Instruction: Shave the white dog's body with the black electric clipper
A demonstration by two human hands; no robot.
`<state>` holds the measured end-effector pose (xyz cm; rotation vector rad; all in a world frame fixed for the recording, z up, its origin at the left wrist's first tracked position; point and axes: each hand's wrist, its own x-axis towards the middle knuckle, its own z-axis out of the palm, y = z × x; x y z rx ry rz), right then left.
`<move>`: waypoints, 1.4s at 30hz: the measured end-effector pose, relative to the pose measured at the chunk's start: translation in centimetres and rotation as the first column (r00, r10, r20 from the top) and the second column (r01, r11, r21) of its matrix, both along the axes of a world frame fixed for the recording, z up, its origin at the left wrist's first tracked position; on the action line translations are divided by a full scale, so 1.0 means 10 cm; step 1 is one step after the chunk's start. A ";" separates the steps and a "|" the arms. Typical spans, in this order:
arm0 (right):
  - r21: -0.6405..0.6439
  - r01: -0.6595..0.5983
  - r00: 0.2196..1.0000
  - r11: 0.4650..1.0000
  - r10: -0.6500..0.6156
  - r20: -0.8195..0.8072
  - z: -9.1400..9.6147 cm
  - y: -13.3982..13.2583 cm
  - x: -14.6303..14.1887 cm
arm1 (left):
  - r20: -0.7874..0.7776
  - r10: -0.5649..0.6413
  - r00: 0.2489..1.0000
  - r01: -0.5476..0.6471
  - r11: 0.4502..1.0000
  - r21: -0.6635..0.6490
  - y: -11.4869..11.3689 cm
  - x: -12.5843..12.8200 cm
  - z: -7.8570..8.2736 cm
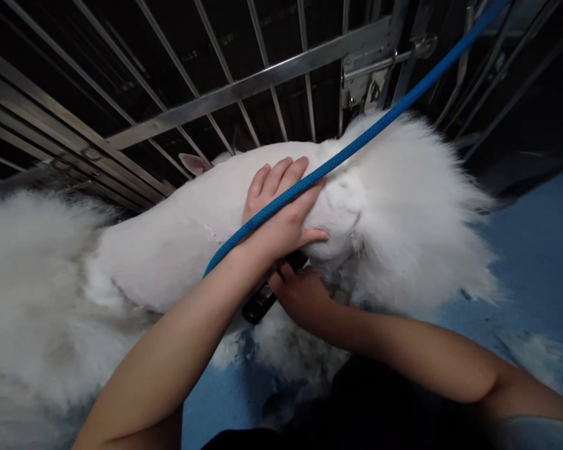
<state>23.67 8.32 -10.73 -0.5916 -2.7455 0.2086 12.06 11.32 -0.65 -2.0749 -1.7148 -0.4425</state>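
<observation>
A large white-furred animal, seemingly a dog point(178, 219), stretches across the view. Its back and side are shorn close, while long fluffy fur remains at both ends. My left hand point(281, 203) lies flat on the shorn skin, fingers spread and thumb out to the right. Below it, my right hand point(304, 294) is closed around black hair clippers point(261, 303) held against the lower flank; their blade end is hidden under my left hand and the body. A blue rope leash point(338, 159) runs diagonally over my left hand and wrist.
Metal cage bars point(220, 62) with a latch point(370, 81) stand right behind the animal. A pinkish ear point(194, 164) shows by the bars; whose it is I cannot tell. Loose fur clumps point(295, 347) lie low on the blue floor point(539, 250).
</observation>
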 end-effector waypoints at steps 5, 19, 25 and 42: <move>0.036 -0.012 0.999 0.999 0.013 -0.052 0.03 0.01 0.02 | -0.027 0.015 1.000 -0.016 1.000 -0.013 0.01 0.01 0.01; 0.077 0.006 0.993 0.997 0.003 -0.117 -0.03 0.08 0.08 | 0.013 -0.010 1.000 0.010 1.000 0.000 0.01 0.00 0.00; 0.042 -0.035 0.999 0.998 0.037 -0.031 -0.19 0.05 0.05 | 0.005 0.014 1.000 -0.014 1.000 -0.016 0.00 0.03 0.01; 0.012 -0.069 0.997 0.998 0.068 0.039 -0.10 -0.01 0.19 | 0.102 -0.002 0.995 0.001 1.000 0.009 0.03 0.05 0.02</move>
